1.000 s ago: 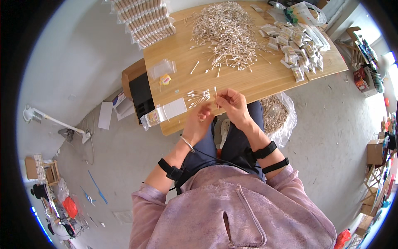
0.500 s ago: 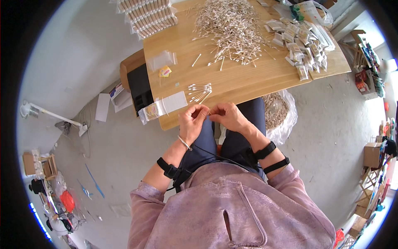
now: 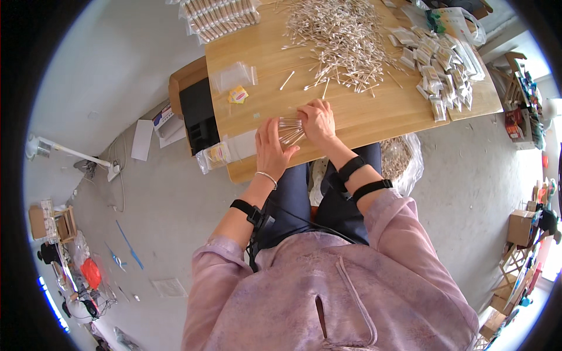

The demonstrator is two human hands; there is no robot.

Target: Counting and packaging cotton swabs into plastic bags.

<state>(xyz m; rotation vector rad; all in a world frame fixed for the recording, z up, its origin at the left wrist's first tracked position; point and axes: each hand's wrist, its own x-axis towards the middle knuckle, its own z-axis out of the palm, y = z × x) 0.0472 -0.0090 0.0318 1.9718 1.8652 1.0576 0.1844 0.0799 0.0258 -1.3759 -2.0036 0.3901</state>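
A small bunch of cotton swabs [image 3: 290, 131] lies near the table's front edge, between my two hands. My left hand [image 3: 271, 147] closes in on the bunch's left ends, its fingers curved and the thumb at the near side. At the right ends, my right hand [image 3: 318, 121] has its fingers bent against the swab tips. Beside my left hand is a white card strip [image 3: 241, 146], partly covered by that hand. A clear packet with a yellow label [image 3: 215, 154] sits at the strip's left end.
Farther back spreads a large heap of loose swabs [image 3: 345, 44]. Filled small packets [image 3: 442, 67] pile up at right; bagged bundles [image 3: 219, 17] stand far left. Clear bags [image 3: 234, 77] and yellow labels [image 3: 237, 95] lie at left. A sack of swabs [image 3: 404, 158] stands below the table.
Both hands have moved from above my lap, where their fingertips met, forward onto the table. They now sit on either side of the small swab bunch. The view has shifted slightly.
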